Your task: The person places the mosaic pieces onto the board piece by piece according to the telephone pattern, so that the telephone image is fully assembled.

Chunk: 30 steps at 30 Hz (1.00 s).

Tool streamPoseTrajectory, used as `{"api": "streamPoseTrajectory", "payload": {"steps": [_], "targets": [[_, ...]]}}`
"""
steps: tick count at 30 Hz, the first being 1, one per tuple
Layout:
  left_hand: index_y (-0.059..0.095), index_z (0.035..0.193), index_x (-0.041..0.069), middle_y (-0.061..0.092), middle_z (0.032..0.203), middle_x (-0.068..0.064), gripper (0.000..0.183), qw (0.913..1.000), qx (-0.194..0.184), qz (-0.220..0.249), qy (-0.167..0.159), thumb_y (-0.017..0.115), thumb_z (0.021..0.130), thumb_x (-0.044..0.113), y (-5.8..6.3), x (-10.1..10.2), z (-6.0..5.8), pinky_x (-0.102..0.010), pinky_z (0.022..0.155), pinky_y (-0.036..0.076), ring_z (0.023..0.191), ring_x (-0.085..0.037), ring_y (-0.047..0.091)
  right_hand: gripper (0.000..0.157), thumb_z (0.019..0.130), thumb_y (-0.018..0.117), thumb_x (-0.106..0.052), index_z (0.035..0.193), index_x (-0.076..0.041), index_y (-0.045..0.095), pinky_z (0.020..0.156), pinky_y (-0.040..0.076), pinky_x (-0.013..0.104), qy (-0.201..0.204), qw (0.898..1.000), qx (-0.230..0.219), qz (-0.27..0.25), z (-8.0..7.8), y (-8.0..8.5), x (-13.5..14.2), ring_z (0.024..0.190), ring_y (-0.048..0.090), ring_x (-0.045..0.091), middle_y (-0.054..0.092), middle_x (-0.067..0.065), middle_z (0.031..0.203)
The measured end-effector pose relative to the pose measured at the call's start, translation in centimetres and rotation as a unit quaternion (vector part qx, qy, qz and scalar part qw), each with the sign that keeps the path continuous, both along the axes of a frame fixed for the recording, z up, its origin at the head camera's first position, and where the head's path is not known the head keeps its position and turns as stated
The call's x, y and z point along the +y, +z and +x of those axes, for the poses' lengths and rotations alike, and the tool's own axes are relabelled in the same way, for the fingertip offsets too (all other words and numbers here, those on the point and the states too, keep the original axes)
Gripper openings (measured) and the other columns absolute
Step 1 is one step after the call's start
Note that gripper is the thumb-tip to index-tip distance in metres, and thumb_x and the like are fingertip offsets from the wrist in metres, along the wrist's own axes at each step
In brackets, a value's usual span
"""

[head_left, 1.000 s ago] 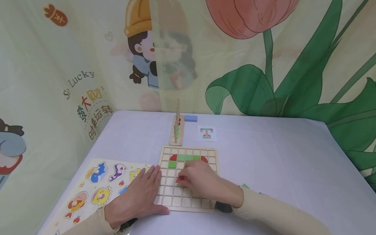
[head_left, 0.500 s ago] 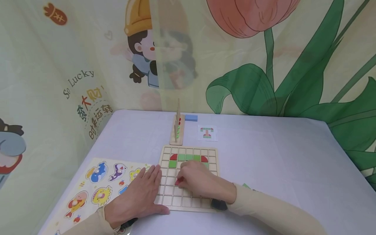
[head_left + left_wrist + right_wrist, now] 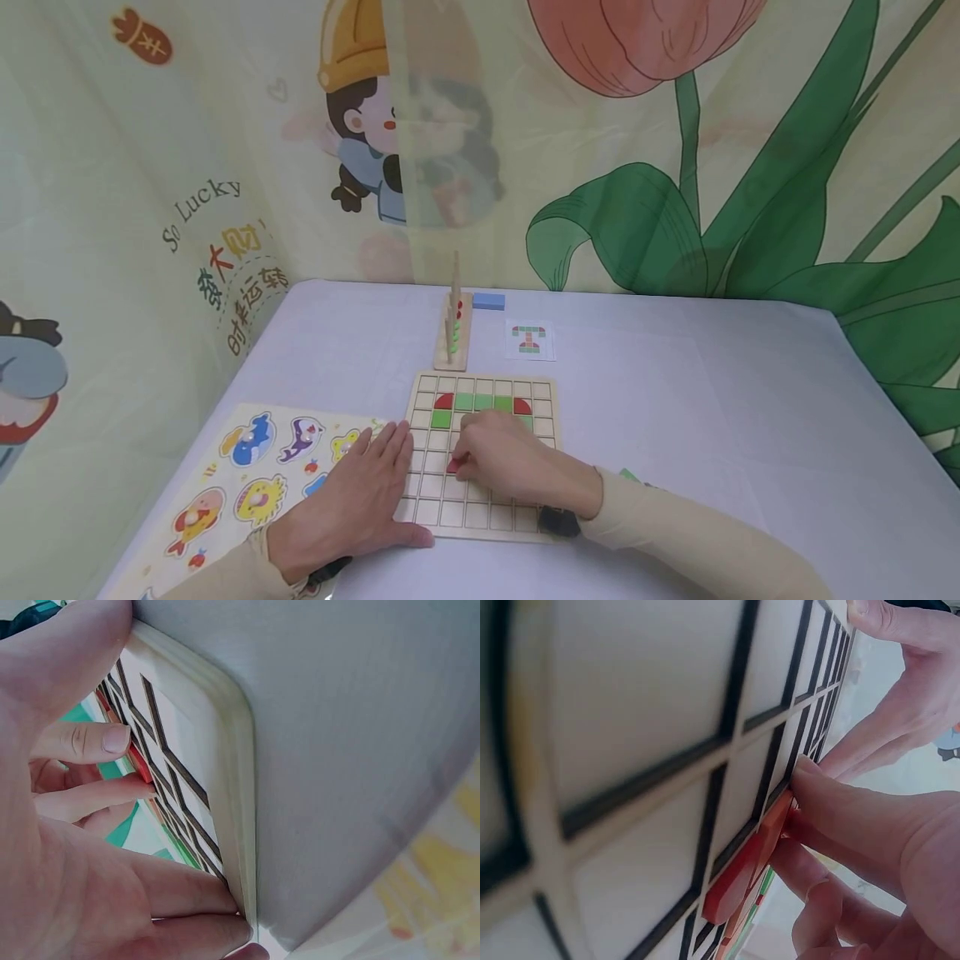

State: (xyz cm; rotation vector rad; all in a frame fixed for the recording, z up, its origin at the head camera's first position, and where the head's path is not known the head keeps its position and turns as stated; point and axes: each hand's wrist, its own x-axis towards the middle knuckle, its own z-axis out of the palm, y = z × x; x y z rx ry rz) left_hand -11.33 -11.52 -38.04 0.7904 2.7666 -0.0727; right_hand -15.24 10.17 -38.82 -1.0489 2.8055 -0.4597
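A wooden grid board (image 3: 442,512) lies flat, with red and green blocks in its upper rows. My left hand (image 3: 352,492) is spread along the board's left edge, fingers straight, thumb at the front edge. My right hand (image 3: 510,458) reaches over the grid and pinches a red quarter-circle block (image 3: 453,467) between thumb and finger, low against a square near the middle. In the right wrist view, an orange block (image 3: 774,819) and a second red block (image 3: 735,889) sit in the squares beside those fingers. The right hand hides much of the board's centre in the head view.
A pattern card (image 3: 529,341), a wooden peg stand (image 3: 450,358) and a blue block (image 3: 489,302) stand behind the board. At the left lies an animal knob puzzle (image 3: 213,462), partly under the left arm. Green pieces (image 3: 628,475) show beyond the right sleeve.
Over the first half second, my right hand and forearm shifted slightly left, and the red block came slightly nearer to me. The left hand has stayed in place.
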Motion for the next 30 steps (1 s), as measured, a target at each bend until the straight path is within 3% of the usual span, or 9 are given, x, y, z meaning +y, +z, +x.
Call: {"api": "streamPoseTrajectory", "payload": {"steps": [6, 13, 19, 22, 30], "targets": [[0.04, 0.153, -0.006, 0.036, 0.164, -0.022, 0.122, 1.0, 0.001, -0.001, 0.0, 0.064, 0.075, 0.085, 0.0, 0.0, 0.0, -0.057, 0.125, 0.029, 0.154, -0.037, 0.035, 0.013, 0.086, 0.084, -0.024, 0.099, -0.022, 0.084, 0.067, 0.044, 0.015, 0.01, 1.0, 0.007, -0.001, -0.1, -0.1, 0.3, 0.072, 0.051, 0.0, 0.063, -0.014, 0.077], [0.04, 0.153, -0.006, 0.037, 0.164, -0.022, 0.122, 1.0, 0.007, -0.004, -0.003, 0.064, 0.075, 0.085, 0.0, 0.0, 0.0, -0.056, 0.125, 0.03, 0.153, -0.037, 0.036, 0.024, 0.089, 0.082, -0.025, 0.112, -0.021, 0.082, 0.07, 0.046, 0.015, -0.007, 0.998, -0.016, -0.053, 0.1, -0.1, 1.4, 0.078, 0.057, 0.0, 0.071, -0.013, 0.087], [0.04, 0.153, -0.006, 0.037, 0.164, -0.022, 0.122, 1.0, 0.007, -0.004, -0.002, 0.064, 0.075, 0.084, 0.0, 0.0, 0.0, -0.056, 0.125, 0.03, 0.153, -0.037, 0.036, 0.027, 0.09, 0.08, -0.029, 0.116, -0.02, 0.08, 0.077, 0.052, 0.02, -0.016, 0.997, 0.0, -0.076, 0.4, -0.3, 2.8, 0.089, 0.062, 0.003, 0.075, -0.011, 0.1], [0.04, 0.153, -0.006, 0.037, 0.164, -0.022, 0.122, 0.9999, 0.009, -0.008, -0.001, 0.064, 0.075, 0.084, 0.0, 0.0, 0.0, -0.056, 0.125, 0.03, 0.153, -0.037, 0.036, 0.028, 0.089, 0.081, -0.03, 0.116, -0.02, 0.08, 0.082, 0.054, 0.023, -0.028, 0.996, -0.005, -0.086, 0.6, -0.3, 3.4, 0.097, 0.065, 0.007, 0.077, -0.008, 0.107], [0.04, 0.153, -0.006, 0.037, 0.164, -0.022, 0.122, 1.0, 0.005, -0.001, 0.002, 0.066, 0.074, 0.083, -0.2, 0.0, 0.0, -0.056, 0.125, 0.029, 0.153, -0.037, 0.036, 0.032, 0.088, 0.081, -0.031, 0.118, -0.021, 0.079, 0.08, 0.055, 0.026, -0.091, 0.991, -0.027, -0.092, 1.6, 0.3, 5.7, 0.098, 0.065, 0.01, 0.076, -0.007, 0.108]]}}
